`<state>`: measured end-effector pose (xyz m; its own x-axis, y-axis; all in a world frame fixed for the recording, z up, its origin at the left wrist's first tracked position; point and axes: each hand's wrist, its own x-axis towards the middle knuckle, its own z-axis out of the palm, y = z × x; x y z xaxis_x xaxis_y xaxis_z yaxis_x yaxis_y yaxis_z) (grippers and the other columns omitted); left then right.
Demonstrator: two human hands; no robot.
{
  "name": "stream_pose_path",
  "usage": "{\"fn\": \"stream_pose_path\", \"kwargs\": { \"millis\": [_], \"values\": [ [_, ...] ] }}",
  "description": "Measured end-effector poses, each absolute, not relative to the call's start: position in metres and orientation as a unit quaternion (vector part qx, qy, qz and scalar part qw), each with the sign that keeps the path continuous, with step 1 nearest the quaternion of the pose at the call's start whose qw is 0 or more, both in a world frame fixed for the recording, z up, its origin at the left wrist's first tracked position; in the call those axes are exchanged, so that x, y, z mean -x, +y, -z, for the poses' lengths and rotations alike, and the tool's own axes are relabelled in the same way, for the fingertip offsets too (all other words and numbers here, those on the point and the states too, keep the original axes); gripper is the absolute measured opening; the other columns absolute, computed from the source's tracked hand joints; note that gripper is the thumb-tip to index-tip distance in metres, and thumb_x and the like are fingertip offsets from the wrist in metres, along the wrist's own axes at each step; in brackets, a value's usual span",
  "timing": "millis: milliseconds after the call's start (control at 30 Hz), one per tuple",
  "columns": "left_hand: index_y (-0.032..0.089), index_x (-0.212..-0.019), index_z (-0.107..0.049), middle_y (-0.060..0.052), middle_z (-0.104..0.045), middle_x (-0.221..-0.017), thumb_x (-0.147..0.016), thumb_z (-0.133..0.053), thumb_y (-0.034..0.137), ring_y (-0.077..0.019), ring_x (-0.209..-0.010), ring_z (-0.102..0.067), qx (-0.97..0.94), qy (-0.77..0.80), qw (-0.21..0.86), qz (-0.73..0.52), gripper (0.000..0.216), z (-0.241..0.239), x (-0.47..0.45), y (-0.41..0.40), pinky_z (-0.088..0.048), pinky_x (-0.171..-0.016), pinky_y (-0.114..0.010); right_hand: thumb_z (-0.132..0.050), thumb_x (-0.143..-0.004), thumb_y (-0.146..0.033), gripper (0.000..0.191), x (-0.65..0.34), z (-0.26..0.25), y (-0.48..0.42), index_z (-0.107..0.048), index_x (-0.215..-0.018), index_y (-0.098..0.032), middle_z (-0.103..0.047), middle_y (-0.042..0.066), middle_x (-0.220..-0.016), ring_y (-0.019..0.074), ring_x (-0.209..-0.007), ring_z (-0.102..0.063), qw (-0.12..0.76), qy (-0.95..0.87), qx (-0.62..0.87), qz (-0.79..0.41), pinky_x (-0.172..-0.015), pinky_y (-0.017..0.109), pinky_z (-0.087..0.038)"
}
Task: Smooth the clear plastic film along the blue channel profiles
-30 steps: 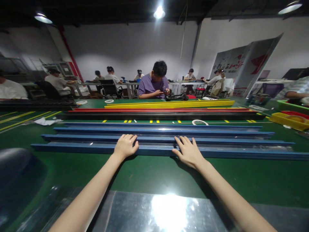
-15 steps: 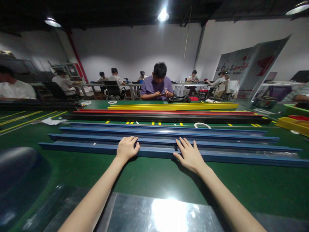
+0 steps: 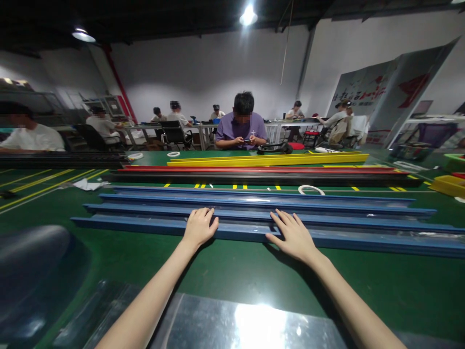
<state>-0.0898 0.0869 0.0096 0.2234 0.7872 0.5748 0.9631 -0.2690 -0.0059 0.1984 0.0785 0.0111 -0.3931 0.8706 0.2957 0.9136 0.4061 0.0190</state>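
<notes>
Long blue channel-shaped strips (image 3: pixel 145 225) lie side by side across the green table, their hollow sides up. My left hand (image 3: pixel 199 226) rests palm down on the nearest strip, thumb apart from the fingers and fingertips reaching over its channel. To the right, my right hand (image 3: pixel 293 237) lies on the same strip with its fingers spread and its thumb at the front wall. Neither hand is closed around the strip. The undersides of both hands are hidden.
Beyond lie a black strip (image 3: pixel 254 178), a red strip (image 3: pixel 218 168) and a yellow strip (image 3: pixel 269 159). A white ring (image 3: pixel 311 187) sits behind the blue strips. Clear plastic sheeting (image 3: pixel 203 320) covers the near edge. Across the table, a person in a purple shirt (image 3: pixel 227 128) holds a phone.
The whole view has shifted slightly, so things appear a little further right. Both hands stay on the nearest blue strip, with hardly any change in pose.
</notes>
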Motion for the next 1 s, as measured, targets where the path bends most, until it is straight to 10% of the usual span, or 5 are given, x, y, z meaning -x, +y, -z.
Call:
{"fn": "stream_pose_path", "kwargs": {
  "millis": [167,367,533,1000],
  "values": [
    [0.016,-0.08,-0.065,-0.009,-0.061,-0.09,-0.088,-0.022,0.034,-0.0186,-0.082,-0.058,0.73,-0.617,0.142,0.256,0.047,-0.019,0.08,0.093,-0.045,-0.074,-0.034,-0.027,-0.078,-0.061,0.069,-0.2,-0.018,0.078,-0.039,-0.127,-0.013,-0.041,0.014,-0.129,0.0258,-0.118,-0.036,0.135,-0.841,0.518,0.08,-0.099,0.045,-0.023],
    [0.01,-0.114,-0.05,-0.011,-0.052,-0.116,-0.088,-0.026,0.035,-0.0215,-0.109,-0.045,0.749,-0.61,0.083,0.245,0.043,-0.033,0.044,0.123,-0.038,-0.09,-0.035,-0.026,-0.085,-0.042,0.043,-0.214,-0.039,0.115,-0.06,-0.096,-0.018,-0.063,0.007,-0.097,0.0186,-0.095,-0.054,0.193,-0.816,0.545,0.009,-0.084,0.031,-0.04],
    [0.012,-0.126,-0.037,-0.008,-0.038,-0.132,-0.088,-0.025,0.035,-0.0184,-0.124,-0.028,0.788,-0.585,0.042,0.187,0.045,-0.036,0.02,0.157,-0.023,-0.102,-0.032,-0.033,-0.083,-0.039,0.049,-0.225,-0.03,0.162,-0.043,-0.121,-0.008,-0.044,0.013,-0.127,0.021,-0.119,-0.036,0.193,-0.798,0.57,0.027,-0.098,0.033,-0.028],
    [0.012,-0.13,-0.03,-0.012,-0.028,-0.137,-0.078,-0.017,0.064,-0.0239,-0.127,-0.02,0.796,-0.602,-0.018,0.065,0.075,-0.029,0.018,0.188,-0.02,-0.101,-0.038,-0.026,-0.08,-0.058,0.065,-0.221,-0.033,0.186,-0.045,-0.119,-0.009,-0.044,0.016,-0.127,0.0257,-0.119,-0.036,0.074,-0.819,0.568,0.031,-0.098,0.043,-0.023]
  ]
}}
